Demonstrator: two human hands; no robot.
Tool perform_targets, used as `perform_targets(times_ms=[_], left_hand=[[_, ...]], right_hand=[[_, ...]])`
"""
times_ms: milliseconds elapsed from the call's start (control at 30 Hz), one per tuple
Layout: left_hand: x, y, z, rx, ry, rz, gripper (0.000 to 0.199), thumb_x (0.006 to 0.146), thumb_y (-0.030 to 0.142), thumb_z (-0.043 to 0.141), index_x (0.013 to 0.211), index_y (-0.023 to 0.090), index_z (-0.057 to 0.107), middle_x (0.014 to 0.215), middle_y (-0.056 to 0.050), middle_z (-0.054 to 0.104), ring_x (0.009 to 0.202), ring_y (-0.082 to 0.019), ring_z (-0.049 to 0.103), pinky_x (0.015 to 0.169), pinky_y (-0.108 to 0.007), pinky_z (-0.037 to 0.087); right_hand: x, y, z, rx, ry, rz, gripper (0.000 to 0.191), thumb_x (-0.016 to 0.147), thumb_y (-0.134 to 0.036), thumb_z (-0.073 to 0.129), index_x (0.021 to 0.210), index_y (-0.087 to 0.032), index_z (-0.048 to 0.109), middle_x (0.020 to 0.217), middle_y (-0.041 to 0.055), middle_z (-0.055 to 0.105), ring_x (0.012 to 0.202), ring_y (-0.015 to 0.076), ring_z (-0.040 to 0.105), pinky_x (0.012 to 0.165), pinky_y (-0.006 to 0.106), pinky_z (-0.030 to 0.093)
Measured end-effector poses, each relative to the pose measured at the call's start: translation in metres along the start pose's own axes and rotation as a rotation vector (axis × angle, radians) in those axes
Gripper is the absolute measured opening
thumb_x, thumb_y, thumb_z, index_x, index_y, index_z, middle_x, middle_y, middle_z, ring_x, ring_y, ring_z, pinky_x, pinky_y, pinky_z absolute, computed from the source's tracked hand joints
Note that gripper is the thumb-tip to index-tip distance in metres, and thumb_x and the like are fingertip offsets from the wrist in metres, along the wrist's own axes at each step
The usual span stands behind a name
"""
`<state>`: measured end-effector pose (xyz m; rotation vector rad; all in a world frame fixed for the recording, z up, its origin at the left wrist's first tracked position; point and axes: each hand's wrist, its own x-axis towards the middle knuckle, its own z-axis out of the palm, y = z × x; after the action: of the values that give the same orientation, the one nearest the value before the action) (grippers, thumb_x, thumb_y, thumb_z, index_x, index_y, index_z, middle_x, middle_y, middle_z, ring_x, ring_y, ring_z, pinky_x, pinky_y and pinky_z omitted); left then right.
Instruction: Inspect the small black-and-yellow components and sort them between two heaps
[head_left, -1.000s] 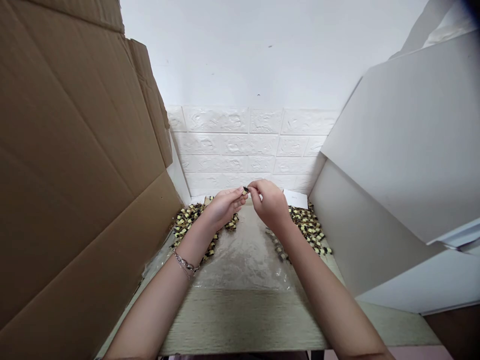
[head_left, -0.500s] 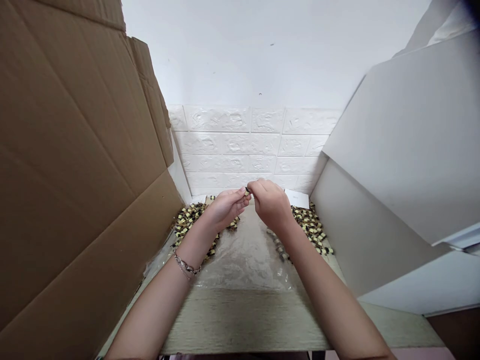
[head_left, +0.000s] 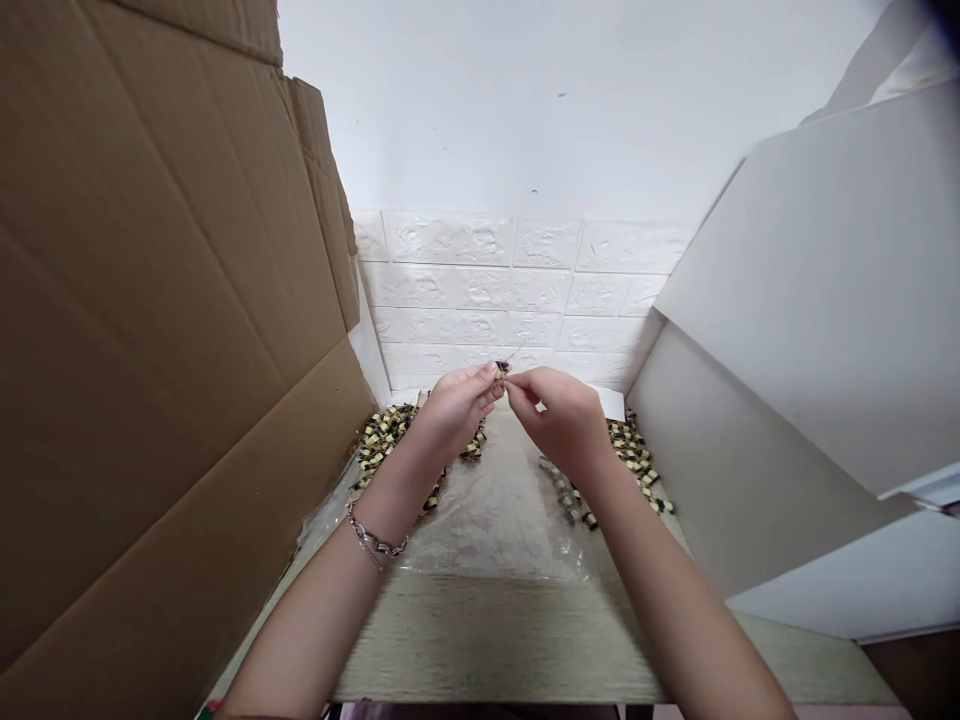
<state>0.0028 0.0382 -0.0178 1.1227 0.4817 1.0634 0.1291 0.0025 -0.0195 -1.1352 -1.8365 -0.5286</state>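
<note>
Between the thumb and fingers of my left hand (head_left: 459, 405) is a small yellow-and-black part (head_left: 502, 369). It looks like a little wound coil, and a thin wire sticks up from it to the right. My right hand (head_left: 564, 415) pinches at the lower right side of this part, thumb and forefinger pressed together. Whether a wire lies in that pinch is too small to tell. Both hands are raised over a clear plastic sheet (head_left: 487, 515). Similar parts lie in a left pile (head_left: 384, 432), partly behind my left wrist, and a right pile (head_left: 636, 455), partly behind my right forearm.
Tall brown cardboard (head_left: 180, 300) walls the left side. Pale panels (head_left: 810, 290) stand along the right. A white brick-pattern wall (head_left: 465, 285) closes the back, with a white card (head_left: 613, 403) near it. The wooden tabletop (head_left: 495, 635) ends at a front edge.
My right hand has turned from a curled grip over the part to a fingertip pinch at its lower side. The wire now shows above the part. The view has shifted slightly.
</note>
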Motion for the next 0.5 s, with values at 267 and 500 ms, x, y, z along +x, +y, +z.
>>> perform_targets(times_ms=[267, 500], left_hand=[[0.003, 0.003, -0.004, 0.297, 0.078, 0.187, 0.019, 0.072, 0.032, 0.057, 0.079, 0.014, 0.06, 0.075, -0.001, 0.058, 0.074, -0.01, 0.051, 0.073, -0.022, 0.036], [0.0, 0.002, 0.0, 0.903, 0.289, 0.507, 0.02, 0.075, 0.027, 0.051, 0.091, 0.017, 0.058, 0.091, -0.004, 0.06, 0.086, -0.015, 0.052, 0.08, -0.027, 0.038]], right_hand=[[0.005, 0.001, -0.007, 0.113, 0.08, 0.05, 0.015, 0.08, -0.022, 0.043, 0.08, -0.019, 0.058, 0.068, 0.0003, 0.059, 0.061, 0.0098, 0.051, 0.058, 0.022, 0.038], [0.009, 0.011, -0.006, 0.327, 0.116, 0.297, 0.023, 0.08, -0.025, 0.044, 0.099, -0.019, 0.056, 0.083, 0.0028, 0.059, 0.068, 0.0109, 0.052, 0.058, 0.023, 0.043]])
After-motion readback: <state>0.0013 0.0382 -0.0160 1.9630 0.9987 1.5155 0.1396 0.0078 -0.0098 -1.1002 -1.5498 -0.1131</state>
